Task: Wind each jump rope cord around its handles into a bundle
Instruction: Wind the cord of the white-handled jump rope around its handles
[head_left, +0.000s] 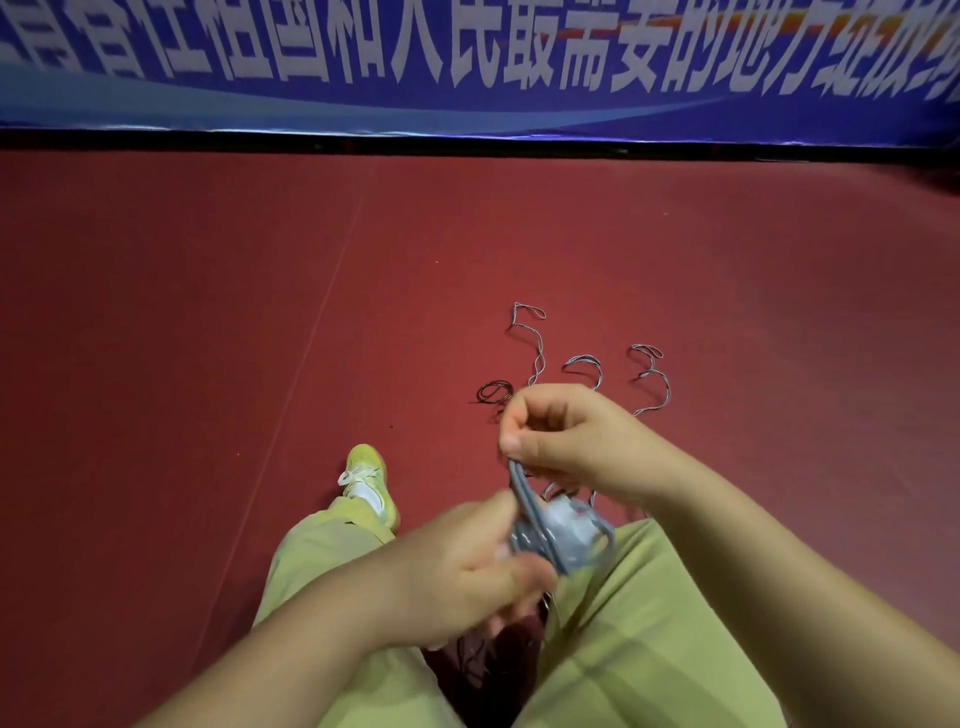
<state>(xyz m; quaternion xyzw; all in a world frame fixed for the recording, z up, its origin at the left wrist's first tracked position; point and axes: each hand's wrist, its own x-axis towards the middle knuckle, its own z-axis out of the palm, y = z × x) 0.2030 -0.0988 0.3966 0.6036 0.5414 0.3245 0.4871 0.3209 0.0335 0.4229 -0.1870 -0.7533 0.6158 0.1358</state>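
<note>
My left hand (467, 571) grips the grey handles (563, 530) of a jump rope above my lap, with loops of grey cord wrapped around them. Above it, my right hand (561, 441) pinches the grey cord (519, 483), which runs taut down to the bundle. The handles are blurred and partly hidden by my left fingers. Several loose grey cords (540, 353) lie in curls on the red floor beyond my hands. A dark cord (493, 392) lies coiled to their left.
I sit on a red sports floor (208, 312). My legs in light green trousers (649, 623) and one yellow-green shoe (371, 483) stretch forward. A blue banner with white characters (467, 62) closes off the far side.
</note>
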